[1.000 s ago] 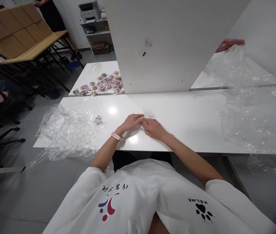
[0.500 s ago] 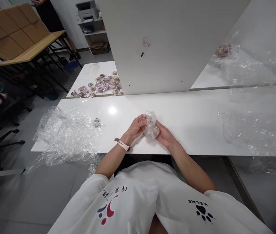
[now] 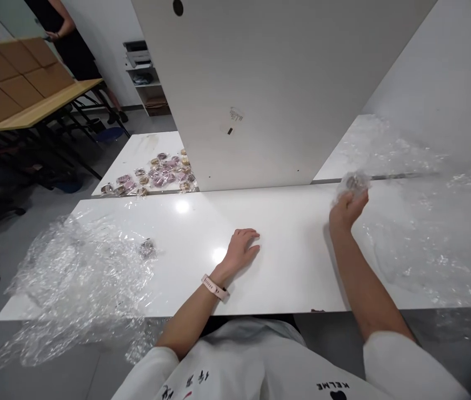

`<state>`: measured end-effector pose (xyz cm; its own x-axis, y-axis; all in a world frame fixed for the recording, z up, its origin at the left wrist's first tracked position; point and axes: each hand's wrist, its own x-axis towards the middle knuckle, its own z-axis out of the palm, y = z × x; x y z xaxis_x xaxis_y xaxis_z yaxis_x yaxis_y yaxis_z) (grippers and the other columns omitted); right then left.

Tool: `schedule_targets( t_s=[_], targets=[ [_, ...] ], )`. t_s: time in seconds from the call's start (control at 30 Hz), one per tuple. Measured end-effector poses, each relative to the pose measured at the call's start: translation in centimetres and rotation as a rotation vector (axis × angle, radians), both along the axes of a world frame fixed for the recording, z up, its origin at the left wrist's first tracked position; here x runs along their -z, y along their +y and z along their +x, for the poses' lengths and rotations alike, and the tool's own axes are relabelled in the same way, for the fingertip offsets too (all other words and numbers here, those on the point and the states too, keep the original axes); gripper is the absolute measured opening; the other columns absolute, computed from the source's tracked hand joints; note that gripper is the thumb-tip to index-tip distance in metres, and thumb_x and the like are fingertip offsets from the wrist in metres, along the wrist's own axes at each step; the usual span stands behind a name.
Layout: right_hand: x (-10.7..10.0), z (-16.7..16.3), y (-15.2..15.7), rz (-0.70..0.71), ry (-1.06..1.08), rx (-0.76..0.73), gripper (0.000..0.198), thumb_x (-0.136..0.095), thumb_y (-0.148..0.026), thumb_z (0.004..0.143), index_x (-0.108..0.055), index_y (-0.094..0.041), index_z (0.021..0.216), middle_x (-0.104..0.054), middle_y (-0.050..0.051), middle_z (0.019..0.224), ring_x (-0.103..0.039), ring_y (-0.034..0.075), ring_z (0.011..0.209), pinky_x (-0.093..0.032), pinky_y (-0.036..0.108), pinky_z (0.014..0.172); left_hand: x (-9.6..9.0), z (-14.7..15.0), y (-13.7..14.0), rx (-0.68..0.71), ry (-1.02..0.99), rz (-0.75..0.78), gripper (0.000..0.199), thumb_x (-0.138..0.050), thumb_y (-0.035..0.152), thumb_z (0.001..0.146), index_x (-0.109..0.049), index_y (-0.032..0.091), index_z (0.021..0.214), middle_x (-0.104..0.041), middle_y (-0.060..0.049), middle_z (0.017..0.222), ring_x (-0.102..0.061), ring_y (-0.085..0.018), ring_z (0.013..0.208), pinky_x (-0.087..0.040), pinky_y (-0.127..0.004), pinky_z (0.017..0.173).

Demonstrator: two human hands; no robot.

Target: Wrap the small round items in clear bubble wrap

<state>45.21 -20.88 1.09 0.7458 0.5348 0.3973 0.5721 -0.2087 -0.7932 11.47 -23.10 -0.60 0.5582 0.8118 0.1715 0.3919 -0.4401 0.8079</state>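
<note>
My right hand (image 3: 345,208) is stretched out to the right over the white table (image 3: 285,261) and grips a small wrapped item (image 3: 354,182) in clear film, held at the edge of a large heap of clear plastic wrap (image 3: 422,222). Fingers loosely spread, my left hand (image 3: 241,250) lies flat on the bare tabletop near the middle and holds nothing. A pink watch sits on that wrist. A single small wrapped item (image 3: 146,248) lies to the left beside another pile of plastic film (image 3: 73,283).
A tall white partition (image 3: 269,83) stands behind the table. Several wrapped round items (image 3: 156,176) lie on a far white table. Left of it stand a wooden table with cardboard (image 3: 14,83) and a person in black (image 3: 66,39).
Both hands held the wrapped item together at the table's middle. Now my right hand has carried it to the right plastic heap and my left hand has dropped flat onto the table.
</note>
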Motion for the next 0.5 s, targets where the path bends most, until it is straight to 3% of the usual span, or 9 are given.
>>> schedule_targets(
  t_s=[0.1, 0.2, 0.3, 0.4, 0.5],
  targets=[
    [-0.9, 3.1, 5.9, -0.186, -0.202, 0.107, 0.06, -0.017, -0.025, 0.1, -0.028, -0.001, 0.154, -0.016, 0.031, 0.159, -0.016, 0.03, 0.15, -0.018, 0.055, 0.115, 0.2, 0.2, 0.1, 0.004, 0.06, 0.016, 0.029, -0.066, 0.018, 0.085, -0.067, 0.025, 0.113, -0.063, -0.007, 0.131, -0.052, -0.028, 0.12, -0.042, -0.049, 0.104],
    [-0.3, 4.3, 10.1, -0.464, -0.206, -0.148, 0.059, -0.027, -0.017, 0.096, -0.031, 0.001, 0.152, -0.02, 0.031, 0.158, -0.015, 0.028, 0.15, -0.016, 0.054, 0.115, 0.3, 0.4, 0.1, 0.01, 0.106, 0.035, 0.03, -0.065, 0.019, 0.085, -0.067, 0.028, 0.114, -0.061, -0.006, 0.135, -0.052, -0.028, 0.121, -0.043, -0.05, 0.101],
    [0.9, 4.8, 12.0, -0.624, -0.139, -0.32, 0.059, -0.04, -0.014, 0.089, -0.042, 0.0, 0.146, -0.026, 0.028, 0.157, -0.014, 0.033, 0.151, -0.015, 0.057, 0.116, 0.4, 0.4, 0.2, 0.024, 0.137, 0.062, 0.031, -0.065, 0.019, 0.086, -0.067, 0.029, 0.115, -0.06, -0.005, 0.137, -0.051, -0.028, 0.122, -0.043, -0.049, 0.099],
    [1.2, 4.7, 10.7, -0.631, -0.105, -0.304, 0.068, -0.05, -0.026, 0.089, -0.035, -0.005, 0.152, -0.005, 0.027, 0.163, -0.005, 0.038, 0.152, -0.019, 0.058, 0.115, 0.3, 0.3, 0.3, 0.037, 0.161, 0.071, 0.031, -0.064, 0.019, 0.086, -0.066, 0.028, 0.116, -0.059, -0.005, 0.139, -0.05, -0.027, 0.123, -0.042, -0.048, 0.1],
    [1.2, 3.5, 4.4, -0.56, -0.199, -0.254, 0.084, -0.057, -0.04, 0.088, -0.019, -0.014, 0.159, 0.004, 0.023, 0.165, -0.002, 0.038, 0.151, -0.02, 0.059, 0.114, 0.1, 0.3, 0.4, 0.03, 0.178, 0.068, 0.029, -0.063, 0.019, 0.087, -0.066, 0.028, 0.115, -0.059, -0.004, 0.139, -0.05, -0.026, 0.123, -0.04, -0.047, 0.101]
  ],
)
